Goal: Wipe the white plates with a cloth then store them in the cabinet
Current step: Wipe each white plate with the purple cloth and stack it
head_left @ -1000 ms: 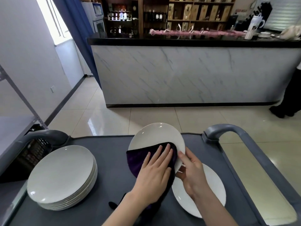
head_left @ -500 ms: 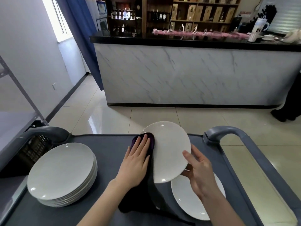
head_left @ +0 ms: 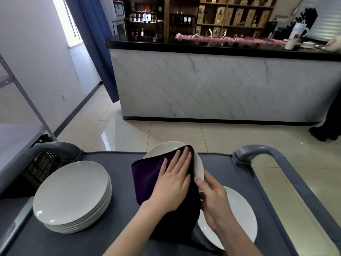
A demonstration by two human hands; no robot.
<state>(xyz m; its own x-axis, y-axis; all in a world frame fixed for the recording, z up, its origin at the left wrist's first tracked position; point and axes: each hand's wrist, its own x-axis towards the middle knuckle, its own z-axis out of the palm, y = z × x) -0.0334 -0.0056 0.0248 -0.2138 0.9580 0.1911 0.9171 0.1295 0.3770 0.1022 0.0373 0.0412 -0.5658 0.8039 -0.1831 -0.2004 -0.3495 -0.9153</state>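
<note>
Grey cart top (head_left: 118, 163): left hand (head_left: 173, 185) flat, pressing purple cloth (head_left: 147, 176) over plate (head_left: 199, 169), mostly hidden; right hand (head_left: 214, 202) grips rim.

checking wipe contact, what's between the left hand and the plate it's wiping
The purple cloth covers the plate there, the left hand pressing flat on it, seen in the head view.

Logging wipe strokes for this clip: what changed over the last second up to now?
The left hand, flat on the purple cloth, swept from the held plate at its left edge back across its face toward the upper right; the cloth now covers most of it. The right hand kept gripping its lower right rim. Nothing was let go. The plate stack and single plate on the cart stayed put.
</note>
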